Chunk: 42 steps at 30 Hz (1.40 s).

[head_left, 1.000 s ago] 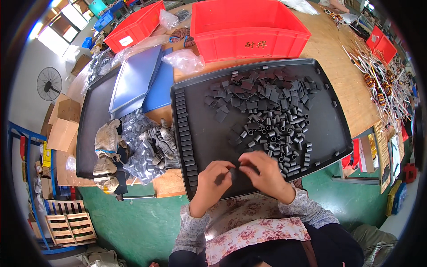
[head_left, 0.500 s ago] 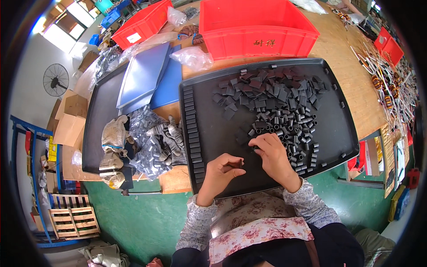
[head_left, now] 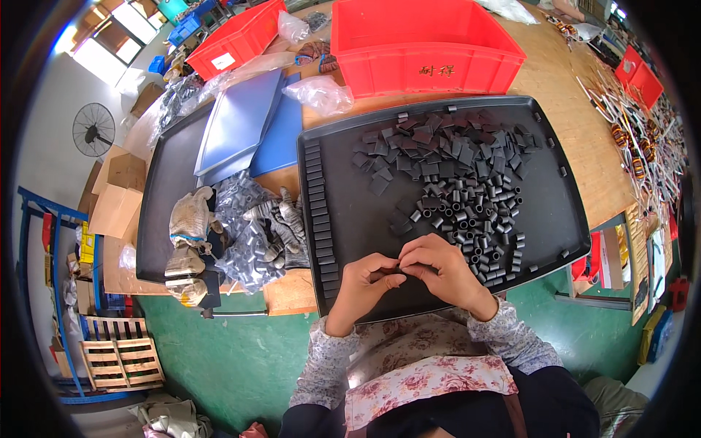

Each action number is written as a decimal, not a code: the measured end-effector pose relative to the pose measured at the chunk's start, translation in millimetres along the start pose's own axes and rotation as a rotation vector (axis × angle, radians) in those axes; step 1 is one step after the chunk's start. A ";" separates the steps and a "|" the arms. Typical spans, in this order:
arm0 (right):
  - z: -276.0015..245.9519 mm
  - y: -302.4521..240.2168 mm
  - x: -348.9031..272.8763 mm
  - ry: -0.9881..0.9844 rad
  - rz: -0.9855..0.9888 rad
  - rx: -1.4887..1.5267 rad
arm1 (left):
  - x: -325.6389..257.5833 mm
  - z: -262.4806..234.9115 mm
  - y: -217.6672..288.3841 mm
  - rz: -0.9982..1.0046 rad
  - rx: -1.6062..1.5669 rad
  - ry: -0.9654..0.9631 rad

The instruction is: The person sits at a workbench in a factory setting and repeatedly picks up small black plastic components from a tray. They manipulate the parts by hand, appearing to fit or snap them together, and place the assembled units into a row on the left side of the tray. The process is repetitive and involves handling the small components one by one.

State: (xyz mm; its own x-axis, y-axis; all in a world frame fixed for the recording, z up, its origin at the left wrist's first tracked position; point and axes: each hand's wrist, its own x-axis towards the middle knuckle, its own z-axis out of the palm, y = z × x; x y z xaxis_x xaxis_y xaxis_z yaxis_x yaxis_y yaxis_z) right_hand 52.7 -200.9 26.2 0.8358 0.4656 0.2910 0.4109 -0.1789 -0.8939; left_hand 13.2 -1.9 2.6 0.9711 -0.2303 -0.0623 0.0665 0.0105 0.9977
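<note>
My left hand and my right hand meet fingertip to fingertip over the near edge of a large black tray. Fingers of the left are closed around a small, flat black piece, mostly hidden by them. My right hand is pinched at the same spot; what lies in it is covered by the fingers. Just beyond the right hand, short black tubes lie heaped. Flat black square pieces are piled farther back in the tray. A neat column of black pieces lines its left side.
Behind the tray stands a red bin, with another red bin to its left. Blue sheets, bagged grey tubes and worn gloves lie left of the tray. Wires cover the table's right side.
My right hand has moved toward me and slightly left, away from the tube heap, and now touches my left hand. The left hand has stayed nearly in place.
</note>
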 end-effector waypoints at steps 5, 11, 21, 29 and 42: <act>6.4 -2.6 -0.1 0.075 -0.052 -0.021 | -4.4 -10.1 3.6 0.029 0.051 0.090; 18.2 4.4 -9.2 -0.124 -0.130 -0.285 | -16.1 -33.9 20.8 0.379 0.959 0.324; 25.8 2.4 -9.9 -0.099 -0.035 -0.252 | -33.3 -31.5 18.7 0.353 1.034 0.315; 20.5 -2.2 -12.6 0.112 -0.008 -0.103 | -28.6 -23.8 23.0 0.356 1.014 0.347; -24.5 2.0 -7.8 0.306 0.004 -0.703 | 4.8 2.8 6.4 0.026 -0.124 0.037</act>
State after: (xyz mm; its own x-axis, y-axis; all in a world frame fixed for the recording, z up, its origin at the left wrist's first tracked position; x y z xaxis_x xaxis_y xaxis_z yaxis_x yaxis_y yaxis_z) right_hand 55.9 -226.1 30.5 0.8591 0.2219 0.4613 0.4576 -0.7368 -0.4978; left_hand 17.7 -5.7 8.8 0.9806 -0.1921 -0.0399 0.0671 0.1370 0.9883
